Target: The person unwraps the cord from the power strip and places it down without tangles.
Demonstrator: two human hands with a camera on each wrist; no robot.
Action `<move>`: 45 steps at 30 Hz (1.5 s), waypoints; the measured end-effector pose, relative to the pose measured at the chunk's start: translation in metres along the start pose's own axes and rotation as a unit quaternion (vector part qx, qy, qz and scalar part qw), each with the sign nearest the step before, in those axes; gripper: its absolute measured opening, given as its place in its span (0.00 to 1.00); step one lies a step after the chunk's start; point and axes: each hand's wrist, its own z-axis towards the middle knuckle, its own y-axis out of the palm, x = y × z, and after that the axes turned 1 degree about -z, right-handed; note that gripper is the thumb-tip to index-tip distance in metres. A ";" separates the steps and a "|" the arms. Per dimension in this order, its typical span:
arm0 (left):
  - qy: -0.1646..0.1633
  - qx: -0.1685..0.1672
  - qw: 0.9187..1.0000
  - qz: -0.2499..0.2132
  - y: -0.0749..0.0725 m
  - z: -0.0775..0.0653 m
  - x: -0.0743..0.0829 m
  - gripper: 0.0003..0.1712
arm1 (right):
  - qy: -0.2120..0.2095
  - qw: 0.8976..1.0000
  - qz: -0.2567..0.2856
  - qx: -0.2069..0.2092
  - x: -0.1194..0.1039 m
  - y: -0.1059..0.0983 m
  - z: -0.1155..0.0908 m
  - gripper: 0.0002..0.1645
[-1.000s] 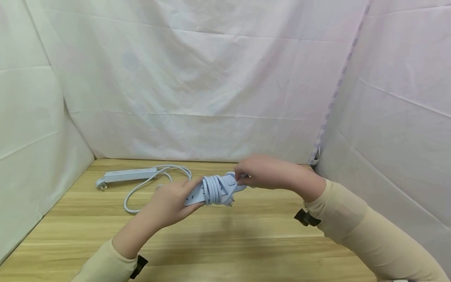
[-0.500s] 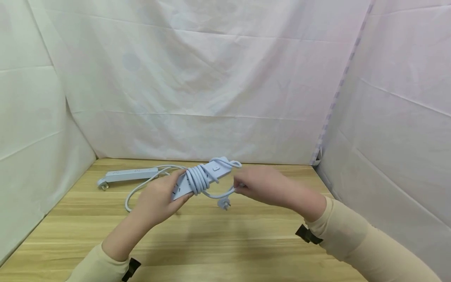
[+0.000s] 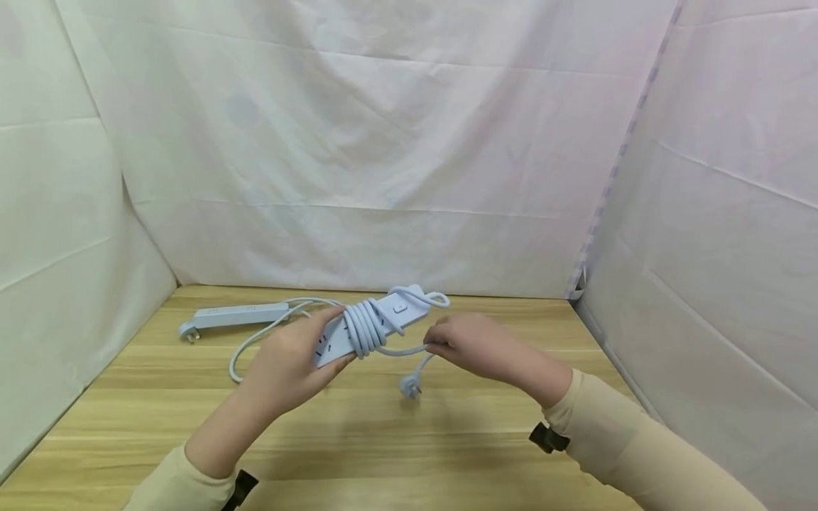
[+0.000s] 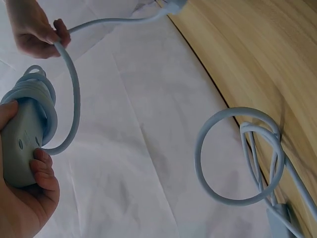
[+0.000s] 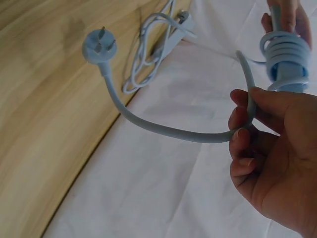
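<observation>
My left hand (image 3: pixel 290 362) grips the near end of a white power strip (image 3: pixel 335 339), which is held tilted over the table. Several turns of its cord (image 3: pixel 366 328) wrap the strip's middle, and a loose loop (image 3: pixel 437 299) sticks out past the switch end. With thumb and fingers, my right hand (image 3: pixel 469 344) pinches the free cord to the right of the strip. In the right wrist view that cord (image 5: pixel 178 134) curves away from the fingers to a three-pin plug (image 5: pixel 99 47). Below my right hand the plug (image 3: pixel 410 387) dangles in the head view.
A second white power strip (image 3: pixel 239 316) lies at the back left of the wooden table (image 3: pixel 383 454), its plug (image 3: pixel 188 331) at the left end. Its cord (image 3: pixel 233 362) loops to the right, partly behind my left hand. White cloth (image 3: pixel 358 142) hangs behind and at both sides.
My right hand has drawn away from the strip's switch end, pulling the cord out to the right. The plug now hangs free and lower. The wrapped strip has shifted left and tilted up.
</observation>
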 end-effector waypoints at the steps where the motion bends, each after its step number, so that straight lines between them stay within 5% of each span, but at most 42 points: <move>1: 0.003 0.001 1.000 -0.003 0.000 0.000 0.001 0.41 | 0.002 1.000 -0.003 0.005 0.003 0.003 0.001 0.07; 17: 0.011 -0.002 0.999 -0.032 0.007 -0.004 0.011 0.44 | 0.147 0.987 0.023 0.060 0.030 0.023 0.002 0.09; 24: 0.032 -0.005 0.999 -0.027 0.011 -0.007 0.014 0.37 | 0.099 0.989 0.021 0.110 0.046 0.015 -0.001 0.06; 35: 0.050 -0.032 0.998 -0.011 0.017 -0.009 0.016 0.44 | 0.073 0.981 0.012 0.181 0.054 -0.007 -0.007 0.06; 45: 0.055 -0.033 0.998 -0.008 0.024 -0.010 0.006 0.44 | -0.021 0.947 -0.041 0.317 0.052 -0.020 -0.015 0.07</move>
